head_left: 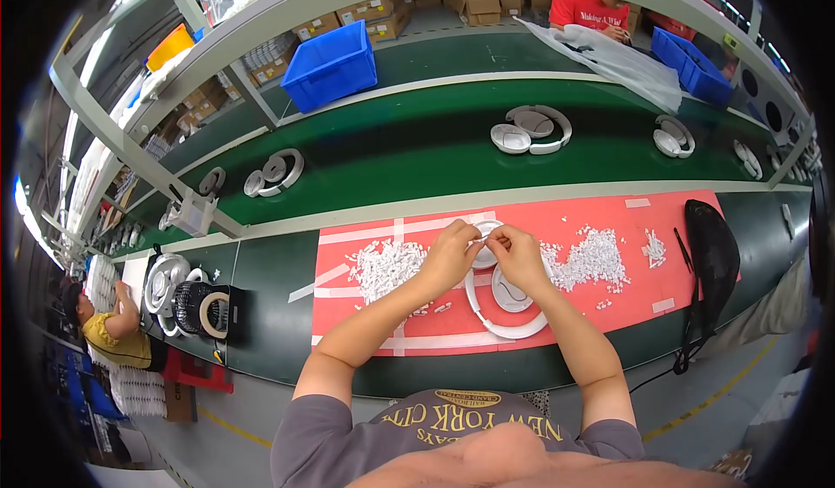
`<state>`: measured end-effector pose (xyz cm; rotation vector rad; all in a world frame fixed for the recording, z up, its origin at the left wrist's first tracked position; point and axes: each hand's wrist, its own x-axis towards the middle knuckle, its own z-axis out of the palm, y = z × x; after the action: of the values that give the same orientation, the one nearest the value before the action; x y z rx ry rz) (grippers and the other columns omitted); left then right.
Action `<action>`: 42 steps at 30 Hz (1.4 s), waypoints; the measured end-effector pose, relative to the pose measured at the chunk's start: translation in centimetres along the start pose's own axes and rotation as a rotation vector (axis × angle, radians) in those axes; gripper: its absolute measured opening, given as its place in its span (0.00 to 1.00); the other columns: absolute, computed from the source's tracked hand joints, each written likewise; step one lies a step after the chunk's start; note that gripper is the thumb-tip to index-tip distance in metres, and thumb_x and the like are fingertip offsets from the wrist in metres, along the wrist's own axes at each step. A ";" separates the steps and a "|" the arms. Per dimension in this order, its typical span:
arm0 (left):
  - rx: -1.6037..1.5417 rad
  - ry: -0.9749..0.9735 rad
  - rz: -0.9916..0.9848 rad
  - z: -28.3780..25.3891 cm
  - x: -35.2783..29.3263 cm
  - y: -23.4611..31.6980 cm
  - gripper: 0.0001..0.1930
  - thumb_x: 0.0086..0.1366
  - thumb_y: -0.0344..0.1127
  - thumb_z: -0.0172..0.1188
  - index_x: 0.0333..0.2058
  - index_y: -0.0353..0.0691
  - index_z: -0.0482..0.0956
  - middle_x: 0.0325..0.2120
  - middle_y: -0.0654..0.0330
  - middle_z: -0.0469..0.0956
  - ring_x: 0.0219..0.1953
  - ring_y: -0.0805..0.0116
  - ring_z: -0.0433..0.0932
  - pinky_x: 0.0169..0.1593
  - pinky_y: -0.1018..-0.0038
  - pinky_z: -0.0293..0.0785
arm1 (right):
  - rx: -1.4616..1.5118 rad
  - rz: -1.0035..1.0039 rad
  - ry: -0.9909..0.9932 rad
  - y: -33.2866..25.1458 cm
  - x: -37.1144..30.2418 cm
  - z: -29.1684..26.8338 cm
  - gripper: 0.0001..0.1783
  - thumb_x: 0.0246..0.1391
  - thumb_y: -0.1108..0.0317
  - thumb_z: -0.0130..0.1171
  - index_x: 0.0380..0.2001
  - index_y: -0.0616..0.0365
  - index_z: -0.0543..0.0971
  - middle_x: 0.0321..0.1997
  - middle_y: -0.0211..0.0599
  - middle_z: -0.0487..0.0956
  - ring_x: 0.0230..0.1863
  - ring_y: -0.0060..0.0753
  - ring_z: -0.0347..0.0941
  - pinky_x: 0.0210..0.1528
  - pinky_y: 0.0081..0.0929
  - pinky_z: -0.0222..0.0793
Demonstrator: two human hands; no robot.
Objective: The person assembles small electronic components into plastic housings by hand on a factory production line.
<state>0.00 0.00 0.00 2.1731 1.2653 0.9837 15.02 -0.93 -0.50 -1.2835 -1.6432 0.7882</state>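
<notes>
A pair of white headphones point(511, 330) lies on the pink mat point(452, 346) in front of me, its band curving toward me. My left hand point(450, 255) and my right hand point(517, 258) meet over the far ear cup point(489, 226), partly covering it. Fingertips on both hands are pinched closed close together, around something small and pale that is too small to name. Beside my left hand is a heap of small white parts point(389, 268). Another heap of white pieces point(597, 258) spreads to the right of my right hand.
Beyond the mat, a green conveyor belt point(391, 144) carries several white headphones point(532, 130). A black bag point(711, 249) lies at the mat's right end. Coiled cable and headphones point(165, 284) stand left. A blue bin point(330, 66) stands farther back; people sit at left and far right.
</notes>
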 end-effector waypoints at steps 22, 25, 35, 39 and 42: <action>0.538 0.115 0.146 7.3 4.8 -2.8 0.04 0.46 0.25 0.55 0.21 0.30 0.70 0.22 0.49 0.69 0.27 0.51 0.70 0.32 0.62 0.68 | -0.365 -0.042 0.068 5.7 2.7 -2.0 0.13 0.41 0.75 0.48 0.34 0.63 0.75 0.35 0.46 0.72 0.39 0.48 0.68 0.42 0.38 0.64; 0.450 0.140 0.125 7.7 5.2 -2.8 0.04 0.46 0.25 0.55 0.20 0.30 0.70 0.22 0.49 0.69 0.28 0.50 0.70 0.32 0.62 0.68 | -0.375 -0.043 0.073 6.0 2.8 -2.3 0.13 0.41 0.75 0.48 0.33 0.63 0.75 0.34 0.46 0.72 0.39 0.48 0.68 0.41 0.38 0.64; 0.359 0.109 0.017 8.7 6.3 -2.1 0.05 0.46 0.27 0.57 0.19 0.32 0.70 0.21 0.49 0.69 0.28 0.51 0.70 0.32 0.63 0.67 | -0.390 -0.074 0.056 6.6 3.0 -3.1 0.14 0.40 0.73 0.50 0.34 0.63 0.75 0.34 0.46 0.72 0.39 0.47 0.68 0.41 0.38 0.65; 0.512 0.316 0.071 8.7 7.0 -0.3 0.06 0.47 0.28 0.58 0.22 0.33 0.70 0.21 0.49 0.70 0.28 0.50 0.70 0.33 0.62 0.67 | -0.386 -0.062 0.061 6.9 2.8 -3.6 0.14 0.40 0.73 0.50 0.34 0.63 0.75 0.34 0.46 0.72 0.39 0.47 0.67 0.41 0.38 0.65; 0.533 0.152 0.072 8.7 7.0 -2.1 0.07 0.48 0.30 0.57 0.24 0.33 0.70 0.22 0.48 0.71 0.29 0.50 0.70 0.34 0.61 0.67 | -0.391 -0.053 0.055 6.8 2.7 -3.8 0.14 0.40 0.73 0.50 0.35 0.63 0.74 0.35 0.46 0.71 0.40 0.47 0.67 0.41 0.38 0.65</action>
<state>7.72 6.93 -4.57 2.5904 1.6850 0.9308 20.98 3.31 -4.19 -1.5057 -1.8367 0.4054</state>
